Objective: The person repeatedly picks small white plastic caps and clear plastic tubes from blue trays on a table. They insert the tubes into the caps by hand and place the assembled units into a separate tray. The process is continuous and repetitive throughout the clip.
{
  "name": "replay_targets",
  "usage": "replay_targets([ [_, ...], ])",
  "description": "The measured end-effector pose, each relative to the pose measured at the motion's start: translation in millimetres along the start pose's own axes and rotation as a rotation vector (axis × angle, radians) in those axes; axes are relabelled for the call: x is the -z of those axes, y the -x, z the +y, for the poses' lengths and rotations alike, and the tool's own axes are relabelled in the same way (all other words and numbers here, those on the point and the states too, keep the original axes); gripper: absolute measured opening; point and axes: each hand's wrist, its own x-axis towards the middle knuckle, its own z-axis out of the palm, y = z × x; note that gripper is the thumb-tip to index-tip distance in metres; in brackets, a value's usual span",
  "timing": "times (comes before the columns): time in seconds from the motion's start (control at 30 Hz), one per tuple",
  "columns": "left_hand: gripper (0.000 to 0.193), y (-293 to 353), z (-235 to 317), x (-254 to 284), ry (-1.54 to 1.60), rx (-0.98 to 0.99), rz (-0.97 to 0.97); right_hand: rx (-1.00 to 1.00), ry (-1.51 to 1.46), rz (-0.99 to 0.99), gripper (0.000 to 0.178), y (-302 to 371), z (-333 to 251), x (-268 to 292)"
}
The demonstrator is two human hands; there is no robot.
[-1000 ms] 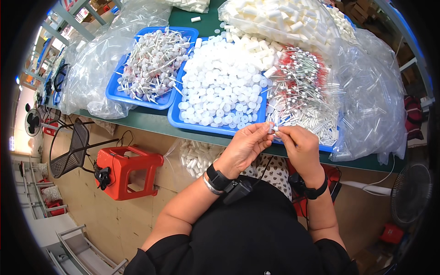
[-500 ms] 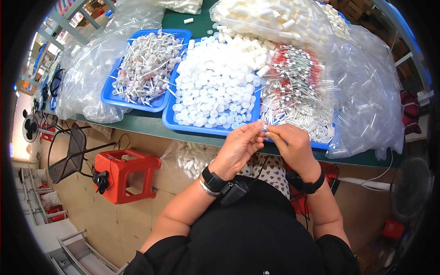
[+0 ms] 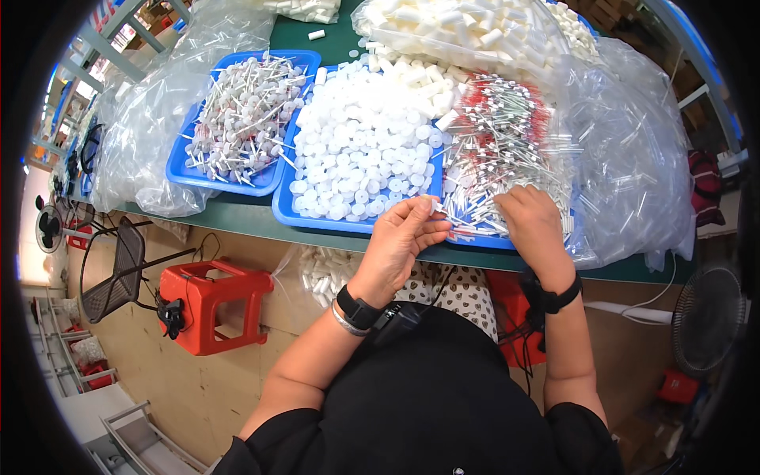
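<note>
My left hand (image 3: 400, 245) is at the front edge of the middle blue tray (image 3: 317, 222), thumb and forefinger pinching a small white plastic piece (image 3: 436, 206). The exact shape of that piece is hard to make out. Over the right-hand blue tray (image 3: 483, 241), my right hand (image 3: 537, 226) has its fingers bent down at the small white tubes (image 3: 467, 202). Its fingertips are partly hidden, so what they grip is unclear. White translucent discs (image 3: 356, 174) fill the middle tray. Behind the tubes lie thin wired parts with red ends (image 3: 507, 111).
The left blue tray (image 3: 178, 172) holds white-stemmed parts with discs. A plastic bag of white cylinders (image 3: 475, 32) lies behind, and a clear bag (image 3: 633, 158) bulges at the right. Below the green table (image 3: 253, 222) stand a red stool (image 3: 210, 309) and a fan (image 3: 707, 317).
My hands, together at the tray edge before, have separated. The right one has moved right and forward onto the white tubes; the left has shifted slightly left, still pinching a small white piece.
</note>
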Motion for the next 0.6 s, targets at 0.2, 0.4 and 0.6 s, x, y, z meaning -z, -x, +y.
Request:
replay_targets([
  [0.2,0.033,1,0,-7,0.015,0.005,0.023,0.051,0.078,-0.056,0.007,-9,4,-16],
  [0.4,0.032,0,-2,-4,0.038,-0.011,0.019,-0.017,-0.226,0.017,0.005,-8,2,-7],
  [0.6,0.030,0,3,-6,0.063,-0.041,0.054,-0.097,-0.346,0.062,0.008,-4,-2,4],
])
